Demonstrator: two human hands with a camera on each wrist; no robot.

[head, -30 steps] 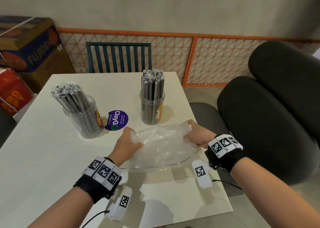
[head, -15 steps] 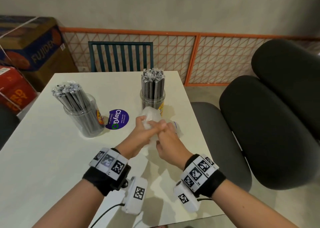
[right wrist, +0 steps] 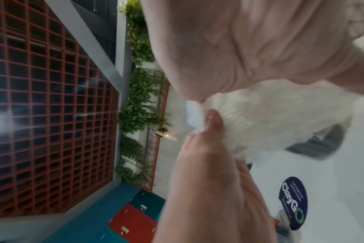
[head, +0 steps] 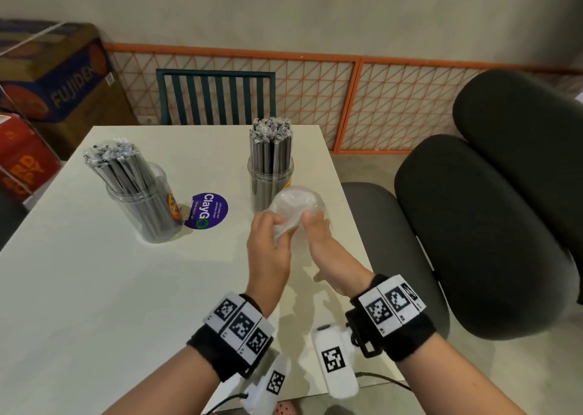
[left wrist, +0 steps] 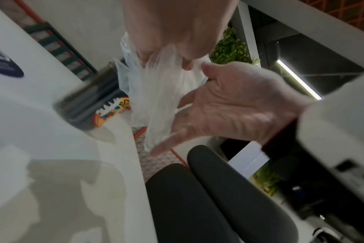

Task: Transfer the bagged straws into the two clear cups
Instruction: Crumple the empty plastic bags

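Two clear cups [head: 148, 206] [head: 270, 181] packed with wrapped straws [head: 271, 148] stand toward the desk's [head: 79, 288] far edge. Near its right edge, the left hand [head: 268, 244] and right hand [head: 318, 244] each pinch the crumpled, empty plastic bag [head: 295, 208], held above the surface.

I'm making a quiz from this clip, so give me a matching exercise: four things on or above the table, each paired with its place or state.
Things:
1. left cup
2. right cup
3. plastic bag
4. purple sticker

States:
a. flat on the table between the cups
b. crumpled, held in both hands
c. straws standing upright
d. straws leaning left

Pairs: 1-d, 2-c, 3-b, 4-a
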